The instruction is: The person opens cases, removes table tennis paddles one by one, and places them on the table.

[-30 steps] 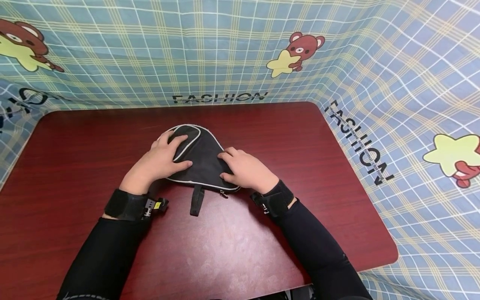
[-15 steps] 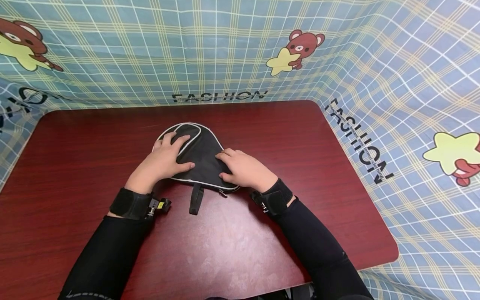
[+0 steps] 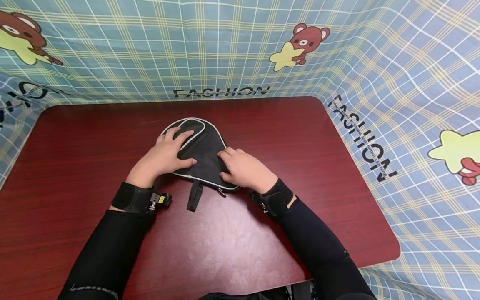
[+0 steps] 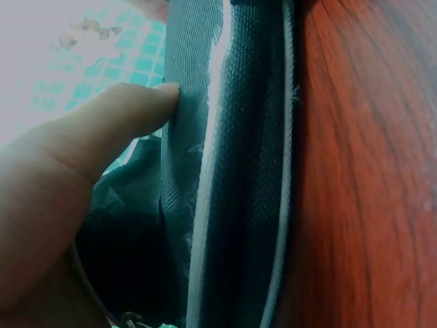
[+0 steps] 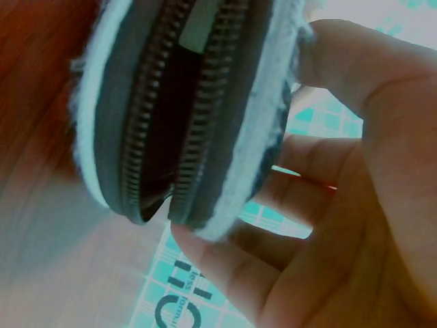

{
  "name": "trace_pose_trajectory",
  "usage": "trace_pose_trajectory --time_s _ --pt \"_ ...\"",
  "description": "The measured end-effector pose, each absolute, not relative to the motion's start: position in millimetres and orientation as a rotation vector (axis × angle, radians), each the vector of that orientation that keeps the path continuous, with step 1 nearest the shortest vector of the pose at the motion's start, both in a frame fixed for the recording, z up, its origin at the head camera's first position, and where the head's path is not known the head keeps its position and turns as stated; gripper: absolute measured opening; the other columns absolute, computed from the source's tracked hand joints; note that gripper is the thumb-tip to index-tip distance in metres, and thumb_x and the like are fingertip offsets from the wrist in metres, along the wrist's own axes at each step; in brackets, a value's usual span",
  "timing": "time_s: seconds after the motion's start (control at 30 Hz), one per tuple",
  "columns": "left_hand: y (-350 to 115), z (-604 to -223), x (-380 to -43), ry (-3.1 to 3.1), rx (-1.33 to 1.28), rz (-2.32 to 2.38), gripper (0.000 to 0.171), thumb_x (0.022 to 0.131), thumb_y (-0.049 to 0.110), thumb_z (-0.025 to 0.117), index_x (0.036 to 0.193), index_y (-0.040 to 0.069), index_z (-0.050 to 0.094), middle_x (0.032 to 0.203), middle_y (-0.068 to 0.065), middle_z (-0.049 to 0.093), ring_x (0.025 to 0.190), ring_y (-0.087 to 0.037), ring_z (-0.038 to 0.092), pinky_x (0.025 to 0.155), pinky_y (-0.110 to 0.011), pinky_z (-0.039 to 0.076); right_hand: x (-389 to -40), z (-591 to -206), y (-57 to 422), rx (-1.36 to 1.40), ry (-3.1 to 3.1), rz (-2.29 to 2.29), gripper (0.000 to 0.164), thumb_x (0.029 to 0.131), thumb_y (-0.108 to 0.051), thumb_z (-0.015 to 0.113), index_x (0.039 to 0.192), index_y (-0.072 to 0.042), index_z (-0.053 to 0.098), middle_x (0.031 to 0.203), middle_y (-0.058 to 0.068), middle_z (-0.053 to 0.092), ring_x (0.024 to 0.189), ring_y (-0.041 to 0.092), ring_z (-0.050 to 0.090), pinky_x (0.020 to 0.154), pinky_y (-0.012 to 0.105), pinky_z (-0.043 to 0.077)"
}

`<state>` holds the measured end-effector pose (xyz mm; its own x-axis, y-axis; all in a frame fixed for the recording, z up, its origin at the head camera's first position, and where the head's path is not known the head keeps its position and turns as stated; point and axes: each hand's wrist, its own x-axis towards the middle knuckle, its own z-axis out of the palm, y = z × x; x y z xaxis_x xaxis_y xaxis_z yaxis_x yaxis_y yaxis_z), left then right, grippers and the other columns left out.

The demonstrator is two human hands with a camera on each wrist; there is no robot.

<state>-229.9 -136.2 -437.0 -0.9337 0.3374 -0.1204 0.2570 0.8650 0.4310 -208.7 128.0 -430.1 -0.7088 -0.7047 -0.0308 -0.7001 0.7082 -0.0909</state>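
A black table tennis bat case (image 3: 207,152) with white piping lies on the dark red table. My left hand (image 3: 163,155) rests spread over its left side, fingers across the curved pocket (image 3: 193,126) and thumb touching the front panel. On the narrower right end, my right hand (image 3: 247,170) touches the top with relaxed fingers and thumb. Right there, in the right wrist view, the zipper teeth (image 5: 194,143) stand parted, with a dark gap between them. A zipper pull (image 3: 222,193) hangs at the near edge, beside a black strap loop (image 3: 195,196).
The wood-grained table (image 3: 318,200) has rounded corners. A blue plaid curtain (image 3: 232,50) with bears and lettering hangs behind it and along the sides. Both wrists wear black bands (image 3: 277,198) with small cameras.
My left hand has shifted slightly to the right over the case. The right hand stays at the narrow end. The head view has tilted a little.
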Motion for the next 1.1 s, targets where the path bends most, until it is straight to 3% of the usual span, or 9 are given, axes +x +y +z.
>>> trace_pose_trajectory --time_s 0.37,0.8,1.1 --pt "-139.8 -441.2 -236.2 2.814 0.534 0.706 0.088 0.086 0.041 0.076 0.159 0.025 0.028 0.164 -0.019 0.012 0.145 -0.055 0.016 0.101 -0.069 0.038 -199.0 -427.6 123.1 -1.123 2.89 -0.023 0.059 0.091 -0.037 0.07 0.135 0.0 0.055 0.122 0.012 0.06 0.102 0.029 0.061 0.098 0.038 0.048" --pt "-138.0 -441.8 -243.3 2.775 0.632 0.715 0.089 0.083 0.037 0.078 0.158 0.026 0.031 0.164 -0.017 0.015 0.147 -0.049 0.016 0.108 -0.067 0.031 -185.1 -424.3 121.4 -1.081 2.914 0.018 0.054 0.088 -0.041 0.073 0.125 -0.003 0.059 0.11 0.008 0.061 0.087 0.027 0.06 0.083 0.038 0.054" --pt "-135.0 -440.5 -243.8 2.754 0.692 0.729 0.087 0.083 0.033 0.079 0.157 0.026 0.034 0.163 -0.018 0.018 0.146 -0.05 0.019 0.11 -0.068 0.027 -178.1 -421.8 116.7 -1.058 2.921 0.064 0.055 0.086 -0.044 0.075 0.117 -0.003 0.059 0.103 0.009 0.06 0.087 0.028 0.061 0.083 0.039 0.054"
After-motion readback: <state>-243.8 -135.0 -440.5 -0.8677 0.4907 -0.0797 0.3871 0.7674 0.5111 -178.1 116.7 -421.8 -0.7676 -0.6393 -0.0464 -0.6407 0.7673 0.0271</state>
